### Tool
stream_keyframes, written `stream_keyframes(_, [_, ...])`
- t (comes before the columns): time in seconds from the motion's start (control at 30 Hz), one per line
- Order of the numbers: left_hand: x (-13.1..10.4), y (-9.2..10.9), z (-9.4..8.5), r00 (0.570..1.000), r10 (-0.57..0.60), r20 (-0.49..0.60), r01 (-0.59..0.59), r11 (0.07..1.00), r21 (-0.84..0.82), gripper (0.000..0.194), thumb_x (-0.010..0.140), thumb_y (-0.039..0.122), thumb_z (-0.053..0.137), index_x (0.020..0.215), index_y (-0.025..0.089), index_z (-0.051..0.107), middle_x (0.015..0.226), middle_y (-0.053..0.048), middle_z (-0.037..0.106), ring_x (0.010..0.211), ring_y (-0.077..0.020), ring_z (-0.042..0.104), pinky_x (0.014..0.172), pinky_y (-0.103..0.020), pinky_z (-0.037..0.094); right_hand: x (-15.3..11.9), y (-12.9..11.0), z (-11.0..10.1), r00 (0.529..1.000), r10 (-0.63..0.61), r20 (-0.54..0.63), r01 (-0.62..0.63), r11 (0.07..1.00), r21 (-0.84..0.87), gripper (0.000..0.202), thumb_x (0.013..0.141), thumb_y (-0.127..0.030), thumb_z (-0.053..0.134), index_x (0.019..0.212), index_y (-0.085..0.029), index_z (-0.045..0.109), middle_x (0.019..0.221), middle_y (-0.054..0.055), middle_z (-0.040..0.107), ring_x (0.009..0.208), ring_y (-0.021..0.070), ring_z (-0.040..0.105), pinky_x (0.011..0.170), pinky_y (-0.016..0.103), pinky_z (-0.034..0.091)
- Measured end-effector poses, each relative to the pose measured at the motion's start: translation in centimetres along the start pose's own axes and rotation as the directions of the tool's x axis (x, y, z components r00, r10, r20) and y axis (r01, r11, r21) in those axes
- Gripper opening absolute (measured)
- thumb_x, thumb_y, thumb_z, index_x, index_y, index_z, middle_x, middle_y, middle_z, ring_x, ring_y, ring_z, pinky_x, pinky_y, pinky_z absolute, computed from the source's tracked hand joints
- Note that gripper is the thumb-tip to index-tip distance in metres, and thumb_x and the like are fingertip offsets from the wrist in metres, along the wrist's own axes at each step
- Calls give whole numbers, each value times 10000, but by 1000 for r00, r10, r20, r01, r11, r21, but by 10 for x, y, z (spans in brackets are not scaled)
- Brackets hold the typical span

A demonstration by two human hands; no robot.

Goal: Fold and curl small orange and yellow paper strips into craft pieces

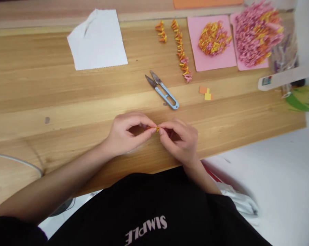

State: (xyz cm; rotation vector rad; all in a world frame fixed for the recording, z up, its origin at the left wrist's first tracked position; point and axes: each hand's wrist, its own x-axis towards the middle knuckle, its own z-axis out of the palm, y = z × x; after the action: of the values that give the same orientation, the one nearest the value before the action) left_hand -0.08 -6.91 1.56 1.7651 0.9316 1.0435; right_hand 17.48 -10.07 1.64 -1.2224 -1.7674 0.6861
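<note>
In the head view, my left hand point(126, 134) and my right hand point(180, 139) meet low over the wooden table, close to my body. Between their fingertips sits a tiny yellow-orange piece of folded paper point(157, 129), pinched from both sides. Its exact shape is mostly covered by my fingers. Thread snips point(158, 90) with light blue handles lie just beyond my hands, blades apart. Farther right are some small flat orange and yellow paper pieces point(207, 96). Behind the snips stand a short row of folded orange-yellow pieces point(161, 31) and a longer row with some pink point(180, 49).
At the back right, a pink square sheet point(192, 41) carries an orange, yellow and pink heap point(213, 39). A larger, mostly pink pile point(254, 37) is beside it. White paper point(100, 44) lies back left. A pale cable point(15, 159) crosses the left side.
</note>
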Motion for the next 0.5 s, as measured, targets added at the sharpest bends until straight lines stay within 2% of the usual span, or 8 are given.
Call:
stream_keyframes(0.1, [0,0,0,1000,21,0,-21,1000,-15,49,784,139,685,791,177,715,699,-21,710,608,-114,635,569,-227,521,0,-1,0,1000,-1,-10,1,1000,7,100,832,-108,598,809,-196,639,635,-29,590,528,86,510,493,210,411])
stream_keyframes(0.3, [1,1,0,1000,-14,7,14,1000,-6,63,790,143,662,770,173,714,680,-21,701,592,-113,623,558,-227,516,0,-1,0,1000,-14,-9,14,1000,10,92,834,-105,604,814,-186,642,635,-20,591,529,90,516,495,212,411])
stream_keyframes(0.5, [1,0,1,1000,25,-5,-25,1000,0,56,786,119,670,760,160,698,653,-14,680,568,-102,605,532,-213,490,0,0,0,1000,-10,0,10,1000,-4,93,836,-113,598,815,-191,642,634,-25,594,532,89,516,502,212,420])
